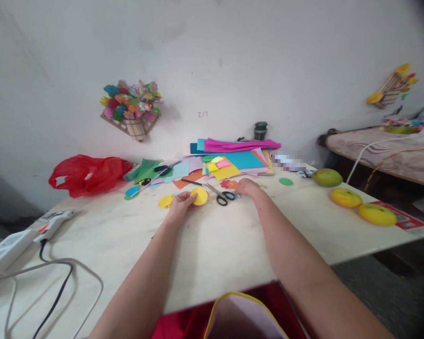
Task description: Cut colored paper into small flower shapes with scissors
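Observation:
My left hand (182,205) pinches a yellow paper circle (199,196) between thumb and fingers. Beneath and left of that hand lie more yellow paper circles (165,202). My right hand (248,187) reaches down to the table with its fingers curled together, beside red paper flower cut-outs (229,184); whatever its fingertips hold is hidden. Between the hands lie black-handled scissors (222,195), blades pointing back left. A dark pen-like stick (192,182) rests just behind them. Farther right is a green paper circle (286,181).
Colored paper sheets (247,160) are piled at the back, with other scissors (164,168) to their left. A red plastic bag (90,175) sits back left. Power strips (53,226) with cables occupy the left side. Several yellow-green fruits (346,197) line the right edge.

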Motion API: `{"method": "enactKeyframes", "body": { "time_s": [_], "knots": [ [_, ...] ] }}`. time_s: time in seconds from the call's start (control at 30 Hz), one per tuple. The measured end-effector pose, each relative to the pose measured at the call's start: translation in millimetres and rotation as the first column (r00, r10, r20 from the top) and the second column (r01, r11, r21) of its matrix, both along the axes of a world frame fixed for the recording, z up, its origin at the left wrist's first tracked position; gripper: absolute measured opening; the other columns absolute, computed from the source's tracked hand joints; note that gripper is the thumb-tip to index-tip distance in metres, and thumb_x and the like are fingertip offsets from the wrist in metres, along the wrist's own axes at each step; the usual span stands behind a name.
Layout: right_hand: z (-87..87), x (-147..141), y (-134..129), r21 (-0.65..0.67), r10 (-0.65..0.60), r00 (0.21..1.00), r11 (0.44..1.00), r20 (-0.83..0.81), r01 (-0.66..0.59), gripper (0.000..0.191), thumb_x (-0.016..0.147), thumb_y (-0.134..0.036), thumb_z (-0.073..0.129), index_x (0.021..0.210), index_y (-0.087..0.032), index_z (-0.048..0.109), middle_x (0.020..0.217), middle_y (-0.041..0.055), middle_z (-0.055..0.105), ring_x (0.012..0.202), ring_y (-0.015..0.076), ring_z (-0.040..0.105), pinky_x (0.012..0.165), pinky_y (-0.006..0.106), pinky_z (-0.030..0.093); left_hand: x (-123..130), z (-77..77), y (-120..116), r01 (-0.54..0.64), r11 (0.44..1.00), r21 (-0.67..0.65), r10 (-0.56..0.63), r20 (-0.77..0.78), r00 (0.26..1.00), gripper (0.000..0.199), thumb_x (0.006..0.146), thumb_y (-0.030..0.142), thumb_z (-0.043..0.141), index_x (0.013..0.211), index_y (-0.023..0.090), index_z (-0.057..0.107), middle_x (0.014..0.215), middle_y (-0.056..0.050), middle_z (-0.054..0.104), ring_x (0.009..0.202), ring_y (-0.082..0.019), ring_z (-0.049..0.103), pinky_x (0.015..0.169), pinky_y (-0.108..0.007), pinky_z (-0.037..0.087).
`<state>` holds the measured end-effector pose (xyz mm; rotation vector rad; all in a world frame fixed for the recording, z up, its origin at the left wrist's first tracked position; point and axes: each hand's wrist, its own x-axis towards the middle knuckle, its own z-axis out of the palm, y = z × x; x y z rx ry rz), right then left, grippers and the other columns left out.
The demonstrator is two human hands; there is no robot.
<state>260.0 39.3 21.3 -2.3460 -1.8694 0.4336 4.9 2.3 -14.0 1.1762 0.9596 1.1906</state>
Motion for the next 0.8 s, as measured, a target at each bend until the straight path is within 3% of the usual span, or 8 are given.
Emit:
{"method": "enactKeyframes", "body": {
  "time_s": [0.2,0.37,0.43,0.57,0.6,0.67,0.73,0.8],
  "knots": [
    [-3.4,-4,-1,0.098,0.039,0.999,0.994,-0.005,-0.038,0.024,0.069,-0.021,0.067,0.091,-0.015,0.072,0.093,0.0106,0.071,0.084,0.0214,0.065,0.062,0.024,0.043,4,1.6,0,-0.026,0.999,-0.025,0.025,-0.016,1.000,0.040,0.052,0.040,0.082,0.071,0.013,0.059,0.070,-0.003,0.068,0.062,-0.017,0.065,0.059,-0.028,0.052],
    [0.9,-4,-7,0.267,0.025,0.999,0.963,0.044,-0.036,0.027,0.076,-0.010,0.056,0.097,-0.017,0.071,0.102,0.0111,0.070,0.095,0.0215,0.064,0.071,0.026,0.044,3,0.4,2,-0.029,1.000,0.005,0.029,-0.042,0.999,0.039,0.053,0.041,0.081,0.071,0.013,0.063,0.068,-0.004,0.068,0.062,-0.018,0.065,0.060,-0.028,0.051],
    [3.9,-4,-9,0.459,0.037,0.997,0.886,0.068,-0.064,0.026,0.080,-0.010,0.051,0.095,-0.018,0.071,0.102,0.0114,0.069,0.097,0.0226,0.062,0.078,0.030,0.043,3,0.8,2,-0.039,0.999,0.008,0.040,-0.063,0.997,0.038,0.055,0.042,0.080,0.075,0.012,0.066,0.068,-0.005,0.069,0.063,-0.018,0.065,0.060,-0.028,0.051],
    [7.0,-18,-9,0.774,0.200,0.975,0.631,-0.094,-0.055,0.016,0.079,-0.017,0.055,0.079,-0.017,0.070,0.091,0.0095,0.070,0.093,0.0237,0.062,0.081,0.034,0.044,5,3.7,0,-0.056,0.998,-0.002,0.056,-0.057,0.997,0.038,0.060,0.040,0.078,0.083,0.012,0.066,0.070,-0.007,0.071,0.066,-0.020,0.068,0.057,-0.026,0.050],
    [6.7,-25,-9,0.787,0.262,0.941,0.617,-0.216,0.009,0.013,0.077,-0.019,0.057,0.077,-0.017,0.070,0.087,0.0082,0.070,0.089,0.0226,0.062,0.077,0.033,0.046,6,4.4,0,-0.039,0.999,-0.004,0.038,-0.052,0.998,0.038,0.061,0.039,0.078,0.085,0.012,0.066,0.071,-0.007,0.071,0.066,-0.020,0.068,0.057,-0.025,0.050],
    [4.8,-41,-10,0.712,0.388,0.757,0.688,-0.526,0.141,0.012,0.073,-0.026,0.061,0.077,-0.017,0.068,0.073,0.0048,0.068,0.071,0.0187,0.062,0.063,0.029,0.049,8,5.5,-2,-0.018,1.000,-0.004,0.018,-0.040,0.999,0.036,0.063,0.036,0.077,0.087,0.013,0.065,0.074,-0.007,0.071,0.066,-0.019,0.068,0.057,-0.025,0.050],
    [1.5,-56,-11,0.577,0.447,0.496,0.805,-0.744,0.139,0.021,0.065,-0.030,0.067,0.080,-0.016,0.066,0.066,0.0025,0.065,0.060,0.0157,0.059,0.052,0.026,0.047,9,6.0,-2,-0.021,1.000,-0.013,0.021,-0.024,1.000,0.033,0.064,0.034,0.076,0.086,0.013,0.064,0.075,-0.006,0.071,0.065,-0.018,0.068,0.058,-0.024,0.051],
    [-2.5,-69,-14,0.496,0.441,0.328,0.863,-0.835,0.102,0.026,0.057,-0.031,0.072,0.076,-0.015,0.064,0.066,0.0017,0.065,0.055,0.0130,0.057,0.048,0.024,0.046,10,6.0,-3,-0.021,1.000,-0.020,0.021,0.008,1.000,0.029,0.064,0.032,0.076,0.083,0.014,0.061,0.075,-0.006,0.071,0.066,-0.018,0.069,0.060,-0.025,0.051]
  ]
}}
